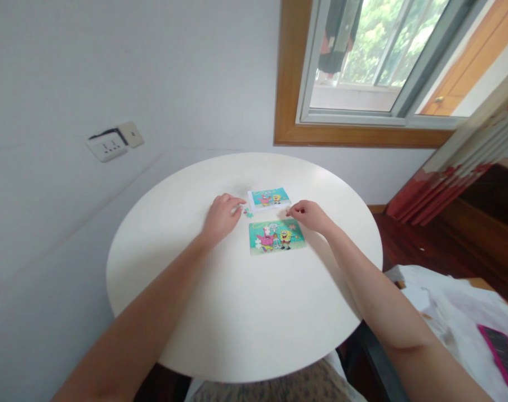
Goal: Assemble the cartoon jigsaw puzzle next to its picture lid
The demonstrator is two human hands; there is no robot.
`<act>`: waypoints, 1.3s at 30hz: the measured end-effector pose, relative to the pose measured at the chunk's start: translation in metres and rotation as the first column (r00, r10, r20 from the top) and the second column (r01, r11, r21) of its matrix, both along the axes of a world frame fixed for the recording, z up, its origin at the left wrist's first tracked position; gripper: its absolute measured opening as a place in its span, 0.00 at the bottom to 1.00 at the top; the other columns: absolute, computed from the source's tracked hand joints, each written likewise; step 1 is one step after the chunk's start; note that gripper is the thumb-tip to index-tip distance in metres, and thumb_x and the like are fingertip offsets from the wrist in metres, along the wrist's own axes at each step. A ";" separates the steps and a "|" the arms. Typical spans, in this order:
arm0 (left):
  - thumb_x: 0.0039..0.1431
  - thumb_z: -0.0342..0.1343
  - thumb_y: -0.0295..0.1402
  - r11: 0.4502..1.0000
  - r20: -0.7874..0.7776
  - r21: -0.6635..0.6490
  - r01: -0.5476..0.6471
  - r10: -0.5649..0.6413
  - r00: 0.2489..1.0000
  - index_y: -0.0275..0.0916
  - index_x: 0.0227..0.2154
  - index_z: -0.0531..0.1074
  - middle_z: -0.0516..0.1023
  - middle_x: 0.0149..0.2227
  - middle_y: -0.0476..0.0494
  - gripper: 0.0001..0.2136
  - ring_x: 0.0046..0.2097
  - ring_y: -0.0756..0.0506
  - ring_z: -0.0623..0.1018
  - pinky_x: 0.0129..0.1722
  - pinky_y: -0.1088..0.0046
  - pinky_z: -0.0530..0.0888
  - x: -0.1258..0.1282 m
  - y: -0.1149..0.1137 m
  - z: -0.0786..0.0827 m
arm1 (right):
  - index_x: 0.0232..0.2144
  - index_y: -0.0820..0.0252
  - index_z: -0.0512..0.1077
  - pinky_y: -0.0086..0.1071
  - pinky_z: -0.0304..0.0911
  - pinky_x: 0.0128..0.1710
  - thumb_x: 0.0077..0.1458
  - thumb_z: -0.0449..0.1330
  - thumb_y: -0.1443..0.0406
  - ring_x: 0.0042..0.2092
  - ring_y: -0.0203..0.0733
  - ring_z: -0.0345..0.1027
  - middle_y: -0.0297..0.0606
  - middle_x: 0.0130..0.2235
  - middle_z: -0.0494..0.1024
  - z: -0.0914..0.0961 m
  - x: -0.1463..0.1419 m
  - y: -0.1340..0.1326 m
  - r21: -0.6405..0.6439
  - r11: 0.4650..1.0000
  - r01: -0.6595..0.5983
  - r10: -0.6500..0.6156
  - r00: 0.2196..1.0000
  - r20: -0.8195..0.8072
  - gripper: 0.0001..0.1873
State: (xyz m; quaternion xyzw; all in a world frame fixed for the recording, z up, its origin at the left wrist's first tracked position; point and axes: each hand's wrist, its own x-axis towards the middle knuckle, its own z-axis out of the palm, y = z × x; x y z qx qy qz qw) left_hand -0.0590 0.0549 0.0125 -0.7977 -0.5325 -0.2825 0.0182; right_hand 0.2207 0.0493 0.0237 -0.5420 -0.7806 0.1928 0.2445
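A small cartoon jigsaw puzzle (pixel 276 236) lies flat on the round white table (pixel 237 312), with a gap or two at its left edge. Behind it sits the puzzle's box (pixel 269 199) showing the same picture. My left hand (pixel 221 216) rests on the table left of the box, fingers curled toward a loose teal piece (pixel 248 213) beside its fingertips. My right hand (pixel 308 215) is curled in a pinch near the box's right corner, above the puzzle's upper right edge; what it holds, if anything, I cannot make out.
A wall with a socket plate (pixel 111 144) stands behind the table. A wood-framed window (pixel 362 72) is at the upper right, red-and-white curtain (pixel 459 167) below it. A pink-edged phone (pixel 503 357) lies on white cloth at the lower right.
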 end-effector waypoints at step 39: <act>0.64 0.46 0.39 0.963 -0.288 0.014 -0.268 0.261 0.921 0.36 0.34 0.78 0.77 0.36 0.36 0.17 0.40 0.40 0.75 0.41 0.67 0.68 -0.005 0.051 -0.015 | 0.28 0.65 0.79 0.27 0.49 0.26 0.53 0.53 0.62 0.25 0.32 0.59 0.34 0.23 0.73 -0.010 -0.004 0.004 -0.057 0.998 0.031 -0.035 0.997 -0.067 0.16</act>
